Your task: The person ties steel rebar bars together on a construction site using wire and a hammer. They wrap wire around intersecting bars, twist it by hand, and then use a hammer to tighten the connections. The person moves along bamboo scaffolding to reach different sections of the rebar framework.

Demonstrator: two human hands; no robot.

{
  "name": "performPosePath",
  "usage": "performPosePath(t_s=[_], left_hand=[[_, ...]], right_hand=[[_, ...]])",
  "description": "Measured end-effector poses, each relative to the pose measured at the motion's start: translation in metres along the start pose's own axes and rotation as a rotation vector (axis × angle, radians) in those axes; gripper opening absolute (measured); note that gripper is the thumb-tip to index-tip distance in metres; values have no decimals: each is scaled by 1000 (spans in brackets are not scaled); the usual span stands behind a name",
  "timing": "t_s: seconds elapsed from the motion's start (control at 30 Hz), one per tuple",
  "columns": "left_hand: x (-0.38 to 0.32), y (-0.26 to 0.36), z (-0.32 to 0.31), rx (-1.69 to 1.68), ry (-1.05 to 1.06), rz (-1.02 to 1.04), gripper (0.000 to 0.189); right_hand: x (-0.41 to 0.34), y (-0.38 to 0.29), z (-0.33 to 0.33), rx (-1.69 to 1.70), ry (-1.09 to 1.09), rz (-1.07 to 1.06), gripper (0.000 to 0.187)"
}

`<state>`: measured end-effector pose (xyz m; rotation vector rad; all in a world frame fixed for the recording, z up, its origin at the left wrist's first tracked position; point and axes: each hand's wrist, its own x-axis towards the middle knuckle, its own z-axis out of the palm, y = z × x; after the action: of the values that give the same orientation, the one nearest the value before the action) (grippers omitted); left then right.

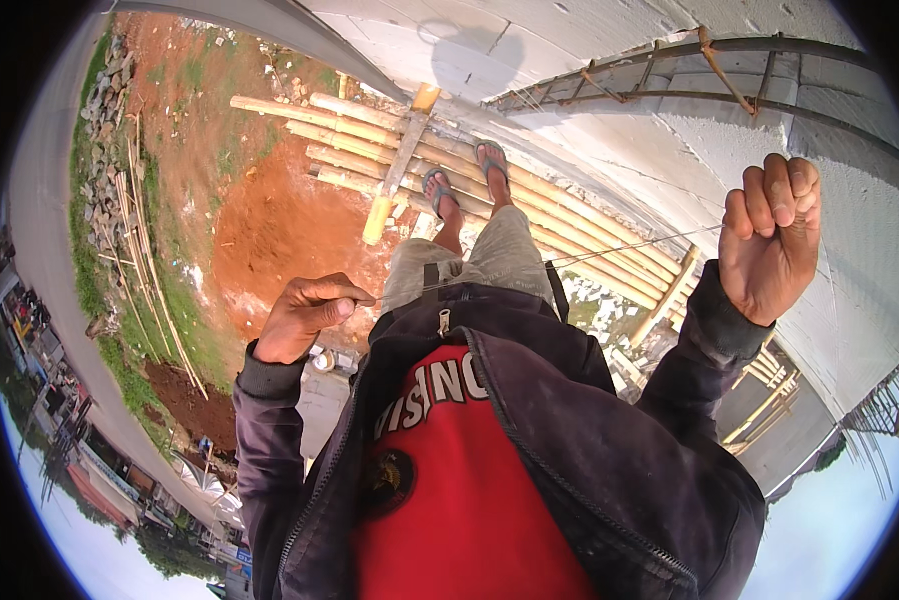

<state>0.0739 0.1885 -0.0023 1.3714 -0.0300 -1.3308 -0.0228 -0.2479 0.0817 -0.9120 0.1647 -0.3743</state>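
Observation:
A thin string or wire (629, 246) stretches across the front of my body, above the shorts. At the left, my left hand (310, 311) pinches it between thumb and fingers. My right hand (772, 232) is raised higher, beside the grey block wall, with its fingers curled around the other held part of the line. What lies inside the right fingers is hidden. Below, my feet in flip-flops (442, 191) stand on a platform of bamboo poles (569, 217).
The pale block wall (719, 157) rises at the right, with a rusty rebar frame (644, 94) along it. A crosspiece (404, 161) lies over the bamboo. Far below are red soil (292, 225), broken white block pieces (607, 307), piled stones (108, 97) and a road (36, 172).

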Motion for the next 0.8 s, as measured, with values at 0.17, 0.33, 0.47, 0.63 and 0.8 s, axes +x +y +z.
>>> performPosePath(t_s=[0.17, 0.33, 0.47, 0.63, 0.8], left_hand=[[15, 6, 11, 283, 28, 193, 12], [38, 12, 26, 689, 173, 460, 4], [43, 20, 31, 840, 202, 585, 2], [39, 32, 42, 923, 239, 671, 4], [55, 43, 58, 185, 362, 584, 10]], right_hand=[[-19, -11, -10, -49, 104, -50, 11], [-39, -29, -13, -60, 190, -84, 11], [-46, -39, -21, -48, 227, -120, 11], [-51, -55, -29, 6, 181, -161, 10], [-66, -68, -43, -8, 149, -246, 5]])
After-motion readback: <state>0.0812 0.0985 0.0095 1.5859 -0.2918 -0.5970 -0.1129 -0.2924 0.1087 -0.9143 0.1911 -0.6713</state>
